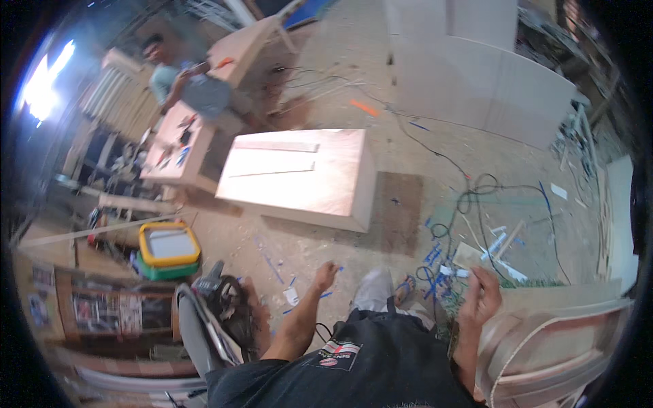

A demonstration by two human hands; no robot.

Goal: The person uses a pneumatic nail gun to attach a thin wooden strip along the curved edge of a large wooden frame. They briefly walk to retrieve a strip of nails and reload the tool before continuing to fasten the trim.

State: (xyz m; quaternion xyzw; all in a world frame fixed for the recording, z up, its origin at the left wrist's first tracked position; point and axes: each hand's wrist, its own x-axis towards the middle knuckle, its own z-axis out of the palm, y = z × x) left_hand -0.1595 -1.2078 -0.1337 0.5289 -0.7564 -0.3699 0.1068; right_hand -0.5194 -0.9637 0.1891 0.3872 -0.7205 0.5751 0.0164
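Wooden box (299, 189), one; hands (326, 276), two.

At upper left, I register a workbench (194, 151) with small tools (183, 137) on its top. A co-worker (163, 78) is positioned beside it. Left of the co-worker, I note pale boards (119, 98). At upper right: one large pale panel (469, 88). An orange strip (364, 108) lies on the floor (340, 51).
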